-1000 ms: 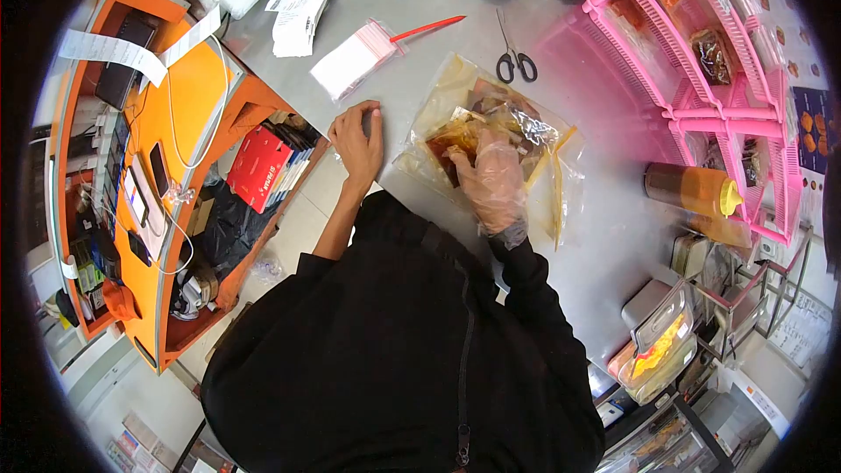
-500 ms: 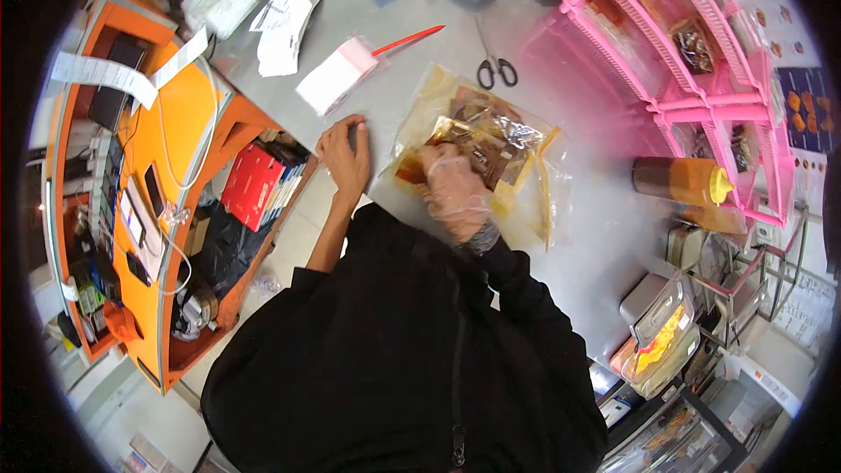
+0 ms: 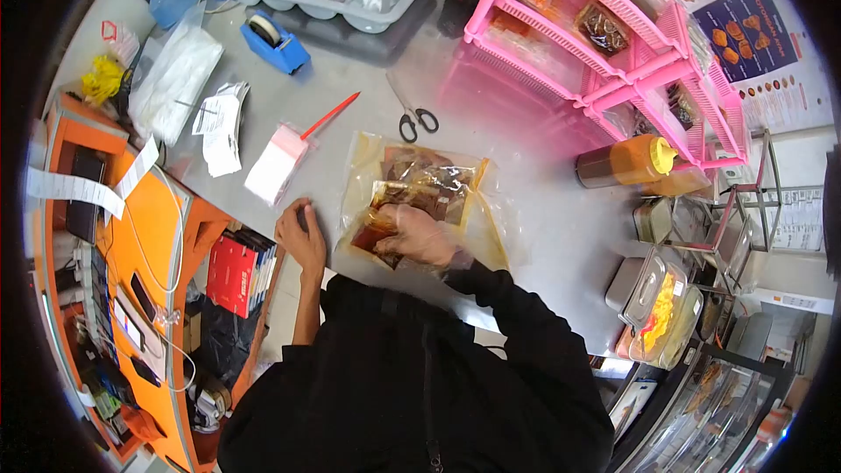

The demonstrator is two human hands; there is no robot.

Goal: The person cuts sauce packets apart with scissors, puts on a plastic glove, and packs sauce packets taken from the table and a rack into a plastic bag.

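My right hand, in a thin clear plastic glove, presses into a large clear plastic bag lying on the metal table. Its fingers are bent around a small sauce packet with reddish-brown contents; the fingertips are partly hidden. Other flat packets with dark brown contents lie in the bag, and oily yellow sauce smears its right side. My left hand is bare and rests at the table edge, left of the bag. Its fingers are loosely bent, the thumb apart, with nothing in them.
Black-handled scissors and a pink-edged notepad with a red pen lie beyond the bag. Pink baskets stand at the right, near a yellow-capped sauce bottle. A blue tape dispenser sits further back.
The view has shifted, showing more of the table's far side. My right hand still works at the packets in the bag, and my left hand keeps its place at the edge.
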